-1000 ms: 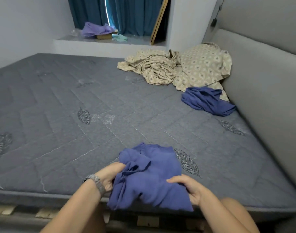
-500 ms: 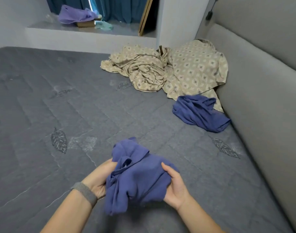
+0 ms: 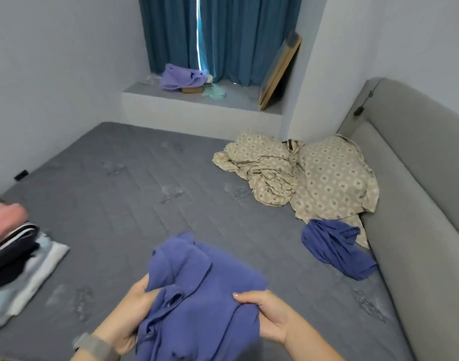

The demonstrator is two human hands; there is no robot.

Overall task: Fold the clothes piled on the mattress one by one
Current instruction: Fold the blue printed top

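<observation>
1. Left hand [image 3: 129, 316] and right hand [image 3: 267, 317] both grip bunched blue garment [image 3: 197, 290], held above mattress [image 3: 150, 204] near edge.
2. Second blue garment [image 3: 335, 247] beside headboard [image 3: 418, 204].
3. Stack [image 3: 17, 256] at mattress left, blurred, probably folded clothes.

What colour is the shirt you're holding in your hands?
Blue, a bit purplish. The shirt shows in the head view, gripped by the left hand and right hand.

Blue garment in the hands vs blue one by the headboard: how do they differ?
The held blue garment is gripped by the left hand and right hand near the camera; the other blue garment lies untouched, crumpled on the mattress beside the headboard. The held one looks lighter. Both are unfolded.
</observation>
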